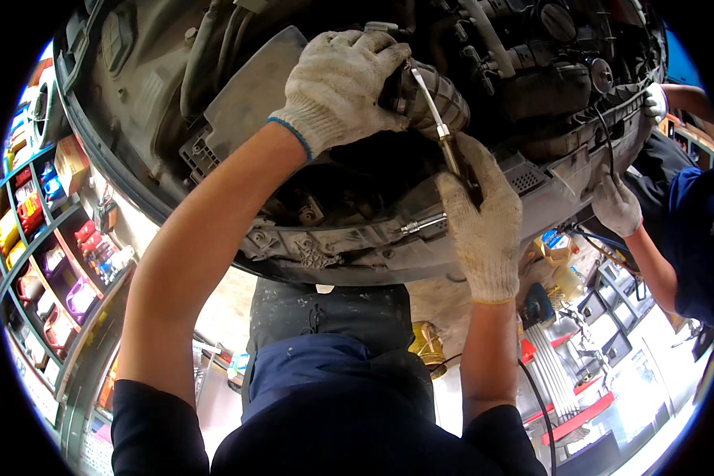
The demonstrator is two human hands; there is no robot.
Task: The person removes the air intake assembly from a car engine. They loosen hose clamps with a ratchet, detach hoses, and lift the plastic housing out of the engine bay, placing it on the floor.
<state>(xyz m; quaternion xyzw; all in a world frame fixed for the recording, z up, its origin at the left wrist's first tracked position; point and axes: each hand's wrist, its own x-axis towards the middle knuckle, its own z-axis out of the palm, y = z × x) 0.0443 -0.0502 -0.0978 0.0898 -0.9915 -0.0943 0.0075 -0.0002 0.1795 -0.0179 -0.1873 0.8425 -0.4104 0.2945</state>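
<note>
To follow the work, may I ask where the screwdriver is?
In the head view, above and right of centre, the screwdriver is in the right hand, its shaft in front of the ribbed hose, tip near the left hand.

Coloured bottles (pixel 30 213) on shelves (pixel 46 233)

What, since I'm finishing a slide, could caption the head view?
Gloved left hand at a ribbed hose, gloved right hand holding a screwdriver in an engine bay.

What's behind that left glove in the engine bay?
The left hand is cupped at one end of a ribbed hose, which shows past the fingertips. A screwdriver crosses in front of the hose. Whatever lies directly behind the palm is covered.
</note>
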